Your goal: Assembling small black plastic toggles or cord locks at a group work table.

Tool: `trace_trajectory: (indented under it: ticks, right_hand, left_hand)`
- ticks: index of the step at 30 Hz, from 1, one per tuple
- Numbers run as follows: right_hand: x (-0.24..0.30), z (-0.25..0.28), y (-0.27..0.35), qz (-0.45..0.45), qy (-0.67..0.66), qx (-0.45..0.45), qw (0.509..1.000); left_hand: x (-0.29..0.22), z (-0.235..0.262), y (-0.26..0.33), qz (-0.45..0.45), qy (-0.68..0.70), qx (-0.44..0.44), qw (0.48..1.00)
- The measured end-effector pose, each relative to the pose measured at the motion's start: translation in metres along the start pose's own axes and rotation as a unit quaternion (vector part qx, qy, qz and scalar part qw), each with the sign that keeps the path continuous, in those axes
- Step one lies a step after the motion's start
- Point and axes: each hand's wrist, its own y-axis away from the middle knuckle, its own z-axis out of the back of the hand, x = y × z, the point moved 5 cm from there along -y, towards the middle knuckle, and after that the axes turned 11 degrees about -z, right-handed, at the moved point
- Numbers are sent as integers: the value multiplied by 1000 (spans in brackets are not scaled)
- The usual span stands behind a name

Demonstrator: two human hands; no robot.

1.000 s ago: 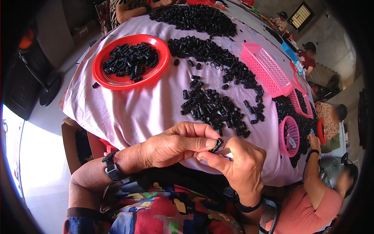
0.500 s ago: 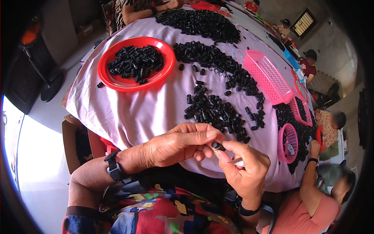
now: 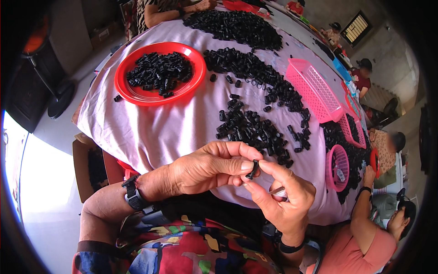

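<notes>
My left hand point(image 3: 207, 167) pinches a small black cylindrical plastic part point(image 3: 252, 171) between its thumb and fingers, above the near edge of the table. The part stands almost upright and flares at its lower end. Right beside it is my right hand point(image 3: 288, 197), its index fingertip at the part's upper end and its thumb a little below. A thin silvery tool point(image 3: 278, 193) lies tucked in the curled fingers of that hand; its kind is hard to make out. Just beyond my hands lies a loose pile of similar black parts point(image 3: 251, 125).
A red plate point(image 3: 125, 93) heaped with black parts stands at the left on the pink tablecloth point(image 3: 169, 132). More heaps point(image 3: 232, 29) lie farther back. Pink baskets point(image 3: 315, 91) stand at the right, near a co-worker in a salmon shirt point(image 3: 365, 246). Other people sit around the table.
The black part has turned from lying tilted between both hands' fingertips to nearly upright in my left fingers. My right index finger and thumb have shifted slightly around it.
</notes>
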Motion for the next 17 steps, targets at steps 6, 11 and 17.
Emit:
trace_trajectory:
  ticks: [6,11,17]
  right_hand:
    - [-1,-5,1,104,54,-60,991]
    - [6,-4,2,162,113,-58,979]
    - [9,-5,6,195,172,-47,964]
  left_hand:
    - [2,-1,-1,23,-24,-7,999]
    - [1,-1,1,8,-9,-7,1000]
    - [-1,0,1,-6,-27,4,1000]
